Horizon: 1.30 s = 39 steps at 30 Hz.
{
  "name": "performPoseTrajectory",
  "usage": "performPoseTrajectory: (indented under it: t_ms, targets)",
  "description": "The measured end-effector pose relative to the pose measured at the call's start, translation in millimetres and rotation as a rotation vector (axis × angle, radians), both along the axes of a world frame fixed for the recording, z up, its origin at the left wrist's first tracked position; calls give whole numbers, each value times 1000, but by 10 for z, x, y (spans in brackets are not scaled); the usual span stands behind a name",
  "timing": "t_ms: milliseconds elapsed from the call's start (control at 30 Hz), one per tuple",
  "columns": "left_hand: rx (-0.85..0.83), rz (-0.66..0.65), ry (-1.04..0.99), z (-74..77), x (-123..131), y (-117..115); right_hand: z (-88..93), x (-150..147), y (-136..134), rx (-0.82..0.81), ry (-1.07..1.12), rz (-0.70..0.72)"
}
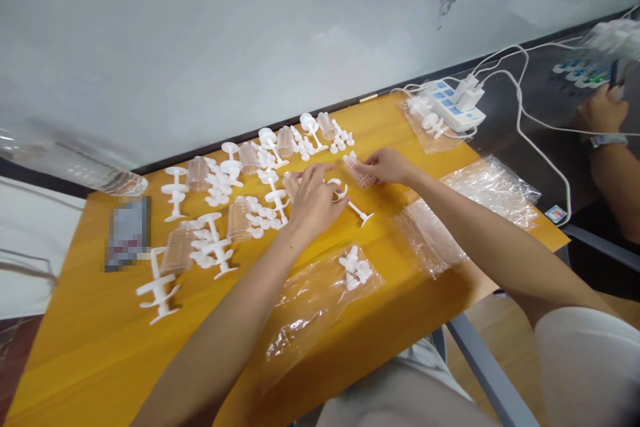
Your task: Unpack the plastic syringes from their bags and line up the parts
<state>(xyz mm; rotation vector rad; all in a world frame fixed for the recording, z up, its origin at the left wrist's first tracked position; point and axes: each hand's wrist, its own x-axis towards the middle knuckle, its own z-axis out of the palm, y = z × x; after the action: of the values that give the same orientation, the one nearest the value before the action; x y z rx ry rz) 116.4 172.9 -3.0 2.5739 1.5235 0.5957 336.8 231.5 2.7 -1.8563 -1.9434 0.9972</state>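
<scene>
My right hand (391,167) pinches a transparent ribbed plastic cylinder (361,175), tilted just above the wooden table. White bits show at the cylinder's far end. My left hand (317,199) is curled at the upper end of a white plastic plunger-like piece (361,215), whose round foot points toward me. Its fingers partly hide another transparent cylinder (290,185). Nearer to me lies a flat plastic bag (305,307) with several small white parts (356,268) on or in it; I cannot tell which.
Groups of transparent cylinders (198,173), white stemmed pieces (159,287) and small white parts cover the table's left and back. Plastic bags (480,193) lie at right. A power strip (455,105) with cables stands behind them. Another person's hand (603,110) is at far right.
</scene>
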Motion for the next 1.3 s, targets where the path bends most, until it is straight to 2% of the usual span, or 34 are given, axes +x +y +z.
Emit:
performPoseTrajectory:
  t_ms: [200,400,500,700,867,1033,1200,1300]
  targets:
    - [-25,-56,45,28,114,3,-59,32,34,4,28,20]
    - [-26,-50,49,-78,138,-11,-119,66,59,7,38,30]
    - [-25,-75,23,-54,173,8,-133,75,64,9,56,32]
    - [20,-34,12,75,200,308,-78,39,81,-22,51,27]
    - [6,19,-17,-11,134,574,-1,-24,146,-4,-1,35]
    - [-37,50,-53,-39,69,654,58,-38,250,-13,-13,39]
    - [-75,126,-164,70,-88,688,46,-109,350,55,-118,-61]
    - [-68,161,-299,209,-285,615,36,-180,378,67,-154,-29]
